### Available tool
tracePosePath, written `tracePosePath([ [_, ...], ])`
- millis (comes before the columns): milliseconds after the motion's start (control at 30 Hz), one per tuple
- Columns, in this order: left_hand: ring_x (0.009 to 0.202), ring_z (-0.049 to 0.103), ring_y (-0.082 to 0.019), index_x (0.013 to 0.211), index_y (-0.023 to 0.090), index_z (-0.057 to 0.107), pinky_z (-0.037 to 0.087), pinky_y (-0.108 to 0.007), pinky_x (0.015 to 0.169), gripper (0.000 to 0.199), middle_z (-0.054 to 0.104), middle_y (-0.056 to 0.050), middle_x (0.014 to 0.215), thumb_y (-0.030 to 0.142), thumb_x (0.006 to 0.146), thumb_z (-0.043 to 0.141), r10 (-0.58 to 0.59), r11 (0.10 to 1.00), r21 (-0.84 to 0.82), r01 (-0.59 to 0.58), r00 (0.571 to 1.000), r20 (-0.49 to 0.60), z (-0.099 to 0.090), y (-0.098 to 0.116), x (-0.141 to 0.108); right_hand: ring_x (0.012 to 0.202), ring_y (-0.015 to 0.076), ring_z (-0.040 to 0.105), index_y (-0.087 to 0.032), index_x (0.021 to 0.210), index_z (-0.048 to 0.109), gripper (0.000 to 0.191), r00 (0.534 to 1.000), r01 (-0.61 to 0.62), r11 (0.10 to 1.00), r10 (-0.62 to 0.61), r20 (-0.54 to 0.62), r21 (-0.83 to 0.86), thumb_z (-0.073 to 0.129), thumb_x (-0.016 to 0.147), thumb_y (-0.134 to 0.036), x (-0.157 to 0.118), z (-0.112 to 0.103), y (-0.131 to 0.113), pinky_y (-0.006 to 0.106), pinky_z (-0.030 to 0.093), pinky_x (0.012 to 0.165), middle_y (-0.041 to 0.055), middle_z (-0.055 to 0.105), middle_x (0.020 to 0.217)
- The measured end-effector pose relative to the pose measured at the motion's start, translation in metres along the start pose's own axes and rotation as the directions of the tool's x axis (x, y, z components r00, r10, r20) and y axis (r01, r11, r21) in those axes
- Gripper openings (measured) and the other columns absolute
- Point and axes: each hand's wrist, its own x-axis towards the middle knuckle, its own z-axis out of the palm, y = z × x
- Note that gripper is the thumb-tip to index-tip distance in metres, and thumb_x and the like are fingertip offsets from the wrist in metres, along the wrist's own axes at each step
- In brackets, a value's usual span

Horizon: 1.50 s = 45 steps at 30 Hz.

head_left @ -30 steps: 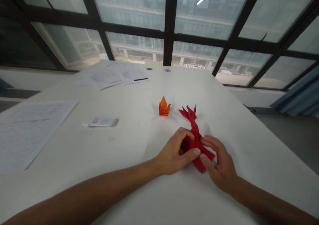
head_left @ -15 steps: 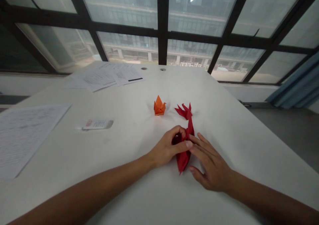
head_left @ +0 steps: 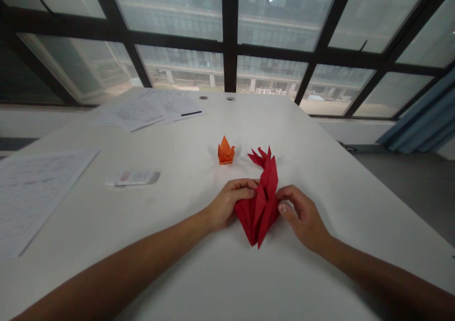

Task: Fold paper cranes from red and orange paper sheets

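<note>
Between my hands is a large red folded-paper piece [head_left: 261, 207], its layers fanned out and one point rising toward the window. My left hand [head_left: 229, 202] grips its left side, thumb on top and fingers behind. At the right edge, my right hand [head_left: 302, 214] pinches the paper between thumb and curled fingers. Just beyond stands a small red origami crane [head_left: 259, 157], partly hidden by the larger piece. To its left sits an orange origami crane [head_left: 226, 151].
All this is on a white table [head_left: 185, 273]. On the left lie a small white packet [head_left: 138, 178] and a printed sheet [head_left: 39, 183]. Several papers [head_left: 142, 110] are spread at the far left, before a dark-framed window [head_left: 230, 41]. A blue curtain [head_left: 423, 122] hangs at right.
The red paper has turned and spread from a narrow side view to a broad fanned shape. My left hand shifted left; my right fingers went from stretched out to curled on its right edge.
</note>
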Motion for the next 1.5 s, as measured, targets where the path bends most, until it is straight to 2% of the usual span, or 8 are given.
tracePosePath([
  [133,0.086,0.063,-0.016,0.078,0.013,0.071,0.047,-0.028,0.081,0.013,0.069,-0.006,0.103,0.022,0.07,0.078,0.043,0.998,0.053,-0.045,0.999,0.026,0.001,-0.002,0.0,0.095,0.0234,0.061,-0.025,0.106,0.057,0.02,0.996,0.073,0.997,-0.074,-0.057,-0.014,0.063,0.095,-0.04,0.0,-0.002,-0.006,0.038,0.051,0.086,0.0054,0.062,0.101],
  [267,0.072,0.056,-0.012,0.083,0.014,0.069,0.041,-0.026,0.07,0.02,0.065,-0.002,0.083,0.03,0.078,0.079,0.025,0.977,0.212,-0.026,1.0,0.006,0.001,-0.005,0.0,0.108,0.0276,0.058,-0.025,0.097,0.055,0.028,0.977,0.173,0.977,-0.186,-0.106,-0.123,0.071,0.087,-0.045,-0.006,-0.001,-0.009,0.043,0.049,0.093,0.0085,0.056,0.116],
  [567,0.069,0.049,-0.01,0.107,0.018,0.06,0.04,-0.024,0.068,0.026,0.054,0.004,0.078,0.026,0.086,0.073,0.186,0.873,0.446,-0.199,0.98,0.075,0.003,-0.014,0.0,0.103,0.0254,0.062,-0.023,0.085,0.062,0.006,1.0,-0.011,0.971,0.006,-0.019,-0.238,0.068,0.085,-0.025,0.0,0.004,-0.012,0.042,0.051,0.092,0.0075,0.06,0.111],
  [733,0.069,0.051,-0.009,0.112,0.021,0.056,0.041,-0.023,0.064,0.025,0.057,0.002,0.093,0.019,0.089,0.066,0.237,0.808,0.542,-0.229,0.97,0.056,0.006,-0.014,-0.006,0.11,0.0298,0.061,-0.023,0.111,0.063,0.038,0.995,-0.051,0.945,0.075,0.061,-0.324,0.08,0.078,-0.036,0.002,0.004,-0.01,0.049,0.048,0.099,0.0095,0.062,0.121],
  [867,0.073,0.051,-0.01,0.103,0.02,0.061,0.043,-0.024,0.067,0.012,0.058,-0.002,0.101,0.016,0.092,0.059,0.334,0.676,0.67,-0.308,0.938,0.094,0.006,-0.012,-0.008,0.097,0.0252,0.063,-0.024,0.098,0.065,0.01,0.992,-0.084,0.974,0.101,0.074,-0.208,0.067,0.091,-0.031,0.005,0.002,-0.011,0.042,0.05,0.089,0.0056,0.066,0.105],
  [1100,0.084,0.058,-0.014,0.147,0.028,0.05,0.049,-0.026,0.073,0.062,0.056,-0.006,0.113,0.006,0.089,0.052,0.347,0.559,0.769,-0.311,0.93,0.123,0.005,-0.014,-0.006,0.091,0.0232,0.062,-0.023,0.09,0.065,0.017,0.993,-0.071,0.993,0.08,0.092,-0.095,0.056,0.1,-0.034,0.007,-0.001,-0.01,0.038,0.05,0.085,0.0052,0.066,0.097],
  [1333,0.073,0.056,-0.012,0.102,0.019,0.061,0.046,-0.026,0.069,0.027,0.059,-0.001,0.097,0.006,0.079,0.056,0.348,0.513,0.808,-0.288,0.931,0.111,0.009,-0.01,-0.007,0.081,0.021,0.062,-0.023,0.082,0.065,0.029,0.99,-0.115,0.991,0.119,0.071,-0.065,0.048,0.103,-0.033,0.006,-0.001,-0.006,0.034,0.05,0.076,0.003,0.064,0.086],
  [1500,0.068,0.05,-0.013,0.087,0.02,0.055,0.041,-0.026,0.065,0.014,0.056,0.002,0.08,0.031,0.091,0.063,0.319,0.549,0.796,-0.255,0.944,0.082,0.012,-0.005,-0.008,0.083,0.0209,0.064,-0.024,0.08,0.063,0.029,0.988,-0.148,0.988,0.15,0.048,-0.039,0.049,0.103,-0.034,0.006,-0.001,-0.005,0.033,0.051,0.076,0.0027,0.065,0.087],
])
